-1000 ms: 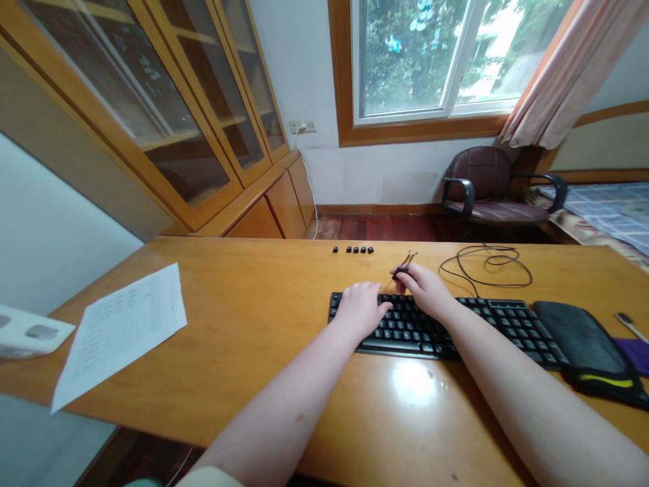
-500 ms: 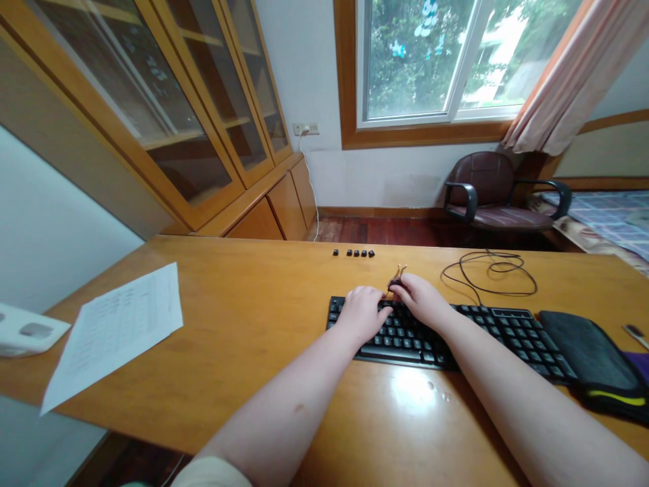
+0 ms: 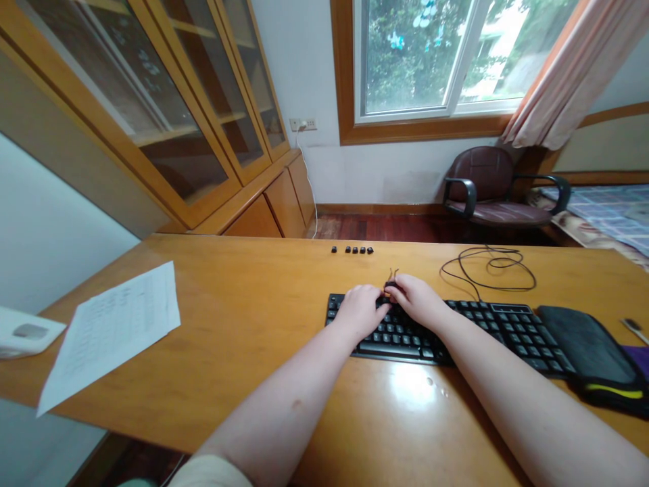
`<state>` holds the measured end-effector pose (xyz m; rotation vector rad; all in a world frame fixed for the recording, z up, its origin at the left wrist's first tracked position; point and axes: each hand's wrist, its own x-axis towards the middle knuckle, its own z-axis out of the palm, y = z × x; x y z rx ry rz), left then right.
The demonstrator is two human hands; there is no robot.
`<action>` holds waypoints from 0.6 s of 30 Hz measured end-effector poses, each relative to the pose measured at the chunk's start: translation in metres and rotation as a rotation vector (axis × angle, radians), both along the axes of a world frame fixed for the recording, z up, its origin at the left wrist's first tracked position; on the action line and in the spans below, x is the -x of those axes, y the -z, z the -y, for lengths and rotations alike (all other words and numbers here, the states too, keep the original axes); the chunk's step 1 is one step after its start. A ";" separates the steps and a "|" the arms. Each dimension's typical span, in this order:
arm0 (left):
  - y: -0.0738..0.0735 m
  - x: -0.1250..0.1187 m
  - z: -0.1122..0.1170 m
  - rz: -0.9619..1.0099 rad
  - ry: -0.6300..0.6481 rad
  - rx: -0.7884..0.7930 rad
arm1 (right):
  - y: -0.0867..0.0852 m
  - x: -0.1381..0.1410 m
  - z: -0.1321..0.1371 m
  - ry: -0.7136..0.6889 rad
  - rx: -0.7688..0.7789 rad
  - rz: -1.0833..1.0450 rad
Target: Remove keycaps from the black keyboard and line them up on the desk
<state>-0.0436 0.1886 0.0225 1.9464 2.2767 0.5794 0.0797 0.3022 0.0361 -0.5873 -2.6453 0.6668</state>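
Observation:
A black keyboard (image 3: 395, 352) lies on the wooden desk. My left hand (image 3: 359, 311) rests over its upper left keys, fingers together and bent forward, thumb held apart. Close beside it, my right hand (image 3: 418, 297) pinches a small tool that looks like a keycap puller (image 3: 391, 285), with a dark body and two thin copper-coloured wire prongs pointing up and away. The tool's lower end is hidden among the fingers above the top key rows. Several loose black keycaps (image 3: 355, 250) stand in a row near the desk's far edge.
A coiled cable (image 3: 469, 274) lies behind the keyboard. A black case with a yellow stripe (image 3: 591, 345) sits at its right end, with a small brush (image 3: 635, 330) beyond. Printed paper (image 3: 114, 331) and a white object (image 3: 28, 331) lie at left.
My right hand has shifted slightly left and the wire prongs have tipped left, nearer my left hand. The whole view has moved a little; the keycaps stay in their row.

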 end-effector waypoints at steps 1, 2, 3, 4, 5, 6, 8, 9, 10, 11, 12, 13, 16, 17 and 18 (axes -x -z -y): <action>0.000 0.000 0.000 -0.003 -0.002 0.008 | 0.001 0.000 0.000 -0.009 -0.008 0.001; -0.001 0.000 0.000 -0.005 -0.003 0.015 | 0.001 0.000 0.001 -0.016 -0.014 -0.003; -0.001 0.000 0.000 -0.004 -0.002 0.019 | 0.002 -0.001 0.001 -0.023 -0.019 -0.005; -0.002 -0.001 0.000 -0.003 -0.002 0.021 | 0.002 -0.001 0.001 -0.030 -0.025 -0.004; -0.002 -0.001 0.000 -0.003 -0.003 0.022 | 0.003 -0.001 0.000 -0.041 -0.034 0.000; -0.003 -0.001 0.000 -0.003 -0.005 0.021 | 0.004 -0.002 -0.001 -0.056 -0.045 0.008; -0.005 -0.002 0.001 0.002 -0.006 0.022 | 0.007 -0.003 -0.003 -0.084 -0.060 0.028; -0.005 -0.002 0.000 0.008 -0.007 0.024 | 0.009 -0.004 -0.004 -0.093 -0.064 0.036; -0.006 -0.002 0.000 0.017 -0.007 0.027 | 0.010 -0.005 -0.005 -0.097 -0.065 0.045; -0.006 -0.002 0.000 0.027 -0.008 0.030 | 0.011 -0.005 -0.005 -0.093 -0.068 0.056; -0.006 -0.002 0.000 0.034 -0.010 0.032 | 0.012 -0.006 -0.005 -0.087 -0.073 0.067; -0.006 -0.002 -0.001 0.038 -0.013 0.033 | 0.012 -0.006 -0.005 -0.080 -0.081 0.076; -0.004 -0.001 -0.003 0.037 -0.021 0.036 | 0.012 -0.006 -0.004 -0.073 -0.099 0.089; -0.003 -0.001 -0.003 0.037 -0.024 0.037 | 0.012 -0.006 -0.003 -0.072 -0.102 0.092; -0.003 -0.001 -0.004 0.040 -0.026 0.038 | 0.012 -0.006 -0.002 -0.068 -0.104 0.095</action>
